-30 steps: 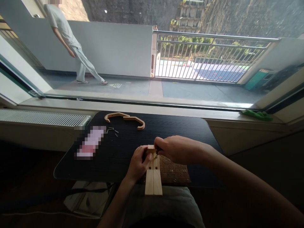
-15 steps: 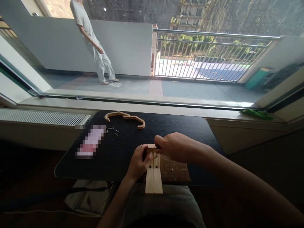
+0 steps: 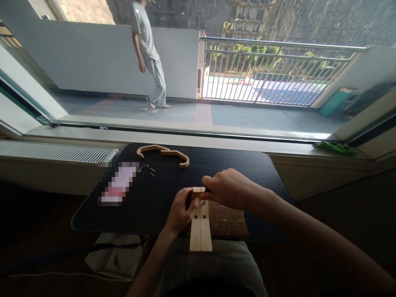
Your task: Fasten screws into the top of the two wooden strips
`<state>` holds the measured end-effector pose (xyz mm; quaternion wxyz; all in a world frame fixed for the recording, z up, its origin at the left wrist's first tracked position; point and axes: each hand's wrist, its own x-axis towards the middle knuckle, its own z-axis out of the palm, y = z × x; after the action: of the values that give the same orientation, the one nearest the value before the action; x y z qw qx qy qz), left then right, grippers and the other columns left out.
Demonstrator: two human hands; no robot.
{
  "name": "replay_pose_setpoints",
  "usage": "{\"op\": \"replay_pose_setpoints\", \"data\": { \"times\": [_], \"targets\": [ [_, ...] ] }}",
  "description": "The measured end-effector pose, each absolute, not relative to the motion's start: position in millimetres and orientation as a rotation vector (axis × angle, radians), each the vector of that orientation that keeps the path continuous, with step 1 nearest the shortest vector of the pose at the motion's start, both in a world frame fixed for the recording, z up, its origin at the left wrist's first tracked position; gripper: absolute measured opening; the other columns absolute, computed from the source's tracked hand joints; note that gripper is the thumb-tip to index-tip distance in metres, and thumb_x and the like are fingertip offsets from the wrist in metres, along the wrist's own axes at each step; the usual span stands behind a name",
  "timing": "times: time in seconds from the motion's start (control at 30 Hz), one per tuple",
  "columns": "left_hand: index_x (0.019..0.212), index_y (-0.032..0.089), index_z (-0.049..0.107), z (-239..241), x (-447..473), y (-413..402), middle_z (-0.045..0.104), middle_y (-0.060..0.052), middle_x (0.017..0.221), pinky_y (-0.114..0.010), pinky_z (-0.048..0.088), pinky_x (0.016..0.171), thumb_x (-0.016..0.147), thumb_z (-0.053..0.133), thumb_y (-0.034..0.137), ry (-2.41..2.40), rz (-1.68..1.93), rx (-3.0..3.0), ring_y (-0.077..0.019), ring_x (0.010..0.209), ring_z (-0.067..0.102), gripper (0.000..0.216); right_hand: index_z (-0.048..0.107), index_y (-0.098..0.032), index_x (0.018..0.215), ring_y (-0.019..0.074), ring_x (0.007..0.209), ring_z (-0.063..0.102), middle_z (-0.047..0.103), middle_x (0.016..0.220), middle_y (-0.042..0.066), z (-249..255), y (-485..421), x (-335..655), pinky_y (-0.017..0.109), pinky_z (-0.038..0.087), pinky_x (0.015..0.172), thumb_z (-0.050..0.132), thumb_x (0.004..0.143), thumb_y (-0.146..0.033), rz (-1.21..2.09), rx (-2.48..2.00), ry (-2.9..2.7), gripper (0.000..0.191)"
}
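Two pale wooden strips (image 3: 201, 241) lie side by side over a brown perforated board (image 3: 229, 219), their near ends past the table edge. Dark round holes show in both strips. My left hand (image 3: 181, 210) is closed around the far part of the strips, thumb on top. Just above the right strip, my right hand (image 3: 225, 189) is curled into a fist. A dark bit shows at its fingers, but what it holds is hidden. Below those fingers a small metal screw (image 3: 203, 202) stands in the right strip.
Two curved wooden hooks (image 3: 184, 159) and several loose screws (image 3: 145, 166) lie on the black table (image 3: 247, 169). A blurred pink item (image 3: 119, 185) is at the left. Behind are a radiator (image 3: 58, 152), a green cloth (image 3: 335, 148) on the sill, and a person outside (image 3: 148, 49).
My right hand has shifted up very slightly and turned a little above the strips. My left hand keeps its hold. Outside the window, the person has walked to the right.
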<state>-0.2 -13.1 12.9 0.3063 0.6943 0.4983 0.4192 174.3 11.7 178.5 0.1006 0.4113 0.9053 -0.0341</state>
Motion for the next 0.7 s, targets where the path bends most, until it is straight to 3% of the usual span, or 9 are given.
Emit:
{"op": "replay_pose_setpoints", "data": {
  "times": [0.23, 0.57, 0.7],
  "targets": [
    [0.103, 0.020, 0.061, 8.0, -0.3, -12.1, 0.069, -0.008, 0.101, -0.044, 0.049, 0.093, 0.088, 0.053, 0.028, 1.310, 1.113, 1.849, -0.0258, 0.099, 0.063, 0.019, 0.070, -0.019, 0.091, 0.0232, 0.068, 0.070, 0.073, 0.072, 0.007, 178.6, 11.5, 173.3, 0.028, 0.027, 0.052, 0.051, 0.098, -0.047, -0.096, 1.211, 2.698, 0.035],
    [0.102, 0.020, 0.061, 8.6, -0.3, -12.6, 0.068, -0.007, 0.099, -0.042, 0.050, 0.091, 0.086, 0.054, 0.026, 1.303, 1.133, 1.837, -0.0251, 0.097, 0.064, 0.018, 0.074, -0.017, 0.072, 0.0234, 0.066, 0.070, 0.072, 0.067, 0.011, 180.7, 11.0, 160.9, 0.027, 0.031, 0.052, 0.045, 0.098, -0.054, -0.069, 1.306, 2.606, 0.054],
    [0.100, 0.020, 0.061, 10.6, 0.3, -12.7, 0.068, -0.008, 0.100, -0.041, 0.051, 0.089, 0.086, 0.054, 0.025, 1.290, 1.149, 1.838, -0.0247, 0.097, 0.064, 0.016, 0.071, -0.017, 0.077, 0.0211, 0.067, 0.069, 0.072, 0.071, 0.008, 174.9, 7.6, 160.7, 0.027, 0.028, 0.052, 0.045, 0.100, -0.048, -0.083, 1.363, 2.664, 0.047]
  ]
}}
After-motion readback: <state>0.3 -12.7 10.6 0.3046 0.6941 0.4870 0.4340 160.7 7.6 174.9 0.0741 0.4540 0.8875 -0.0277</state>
